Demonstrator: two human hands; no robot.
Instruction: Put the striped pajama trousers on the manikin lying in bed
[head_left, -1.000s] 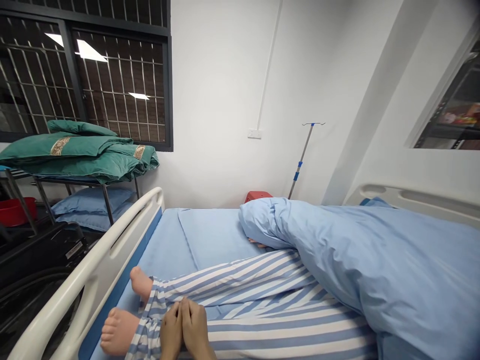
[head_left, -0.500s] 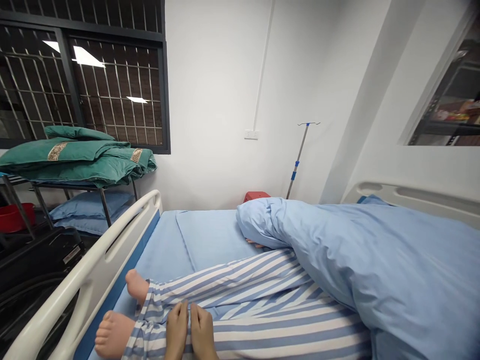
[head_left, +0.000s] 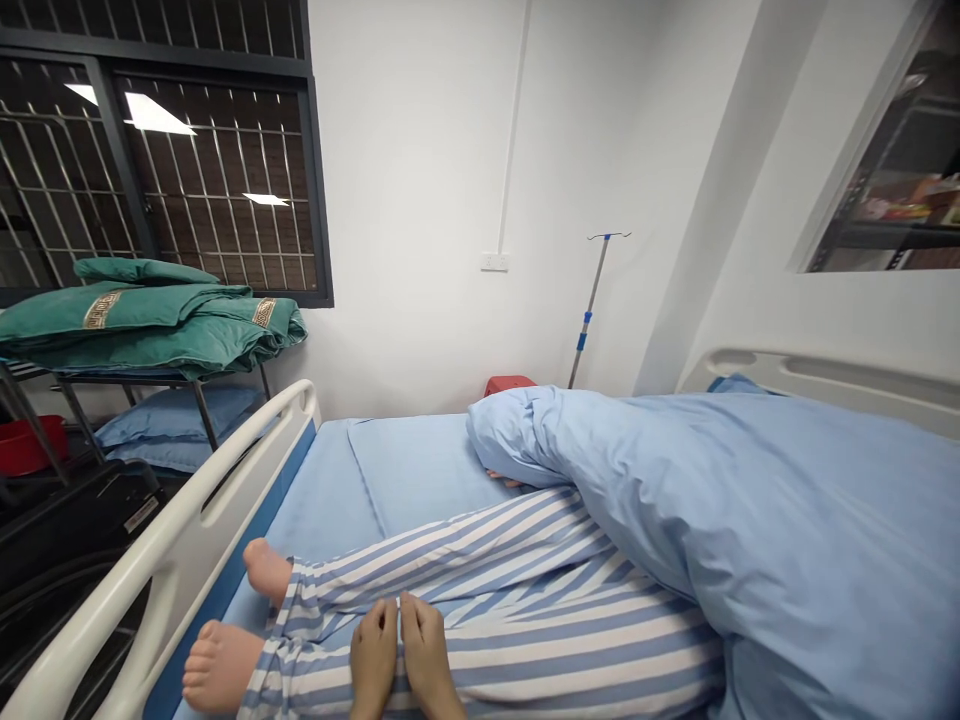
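My left hand (head_left: 375,645) and my right hand (head_left: 424,640) are side by side over the near leg of the blue-and-white striped trousers (head_left: 585,655). Both have their fingers curled in, with the knuckles up and a narrow gap between them. No object shows in either hand; the undersides are hidden, so I cannot tell how firmly they touch the cloth. The trousers are on a figure lying on the bed, whose bare feet (head_left: 221,665) point left. A light blue quilt (head_left: 660,490) covers its upper part, and some fingertips (head_left: 501,477) peek from under the quilt edge.
A cream bed rail (head_left: 180,540) runs along the left end, with the headboard (head_left: 825,375) at the right. Beyond the bed stand an IV pole (head_left: 592,310) and a red stool (head_left: 510,384). Green folded bedding (head_left: 165,320) lies on a rack at left, near a black wheelchair (head_left: 82,510).
Both hands have shifted right along the near leg, away from the feet, still curled and side by side. The view has turned slightly; the figure and quilt lie as before.
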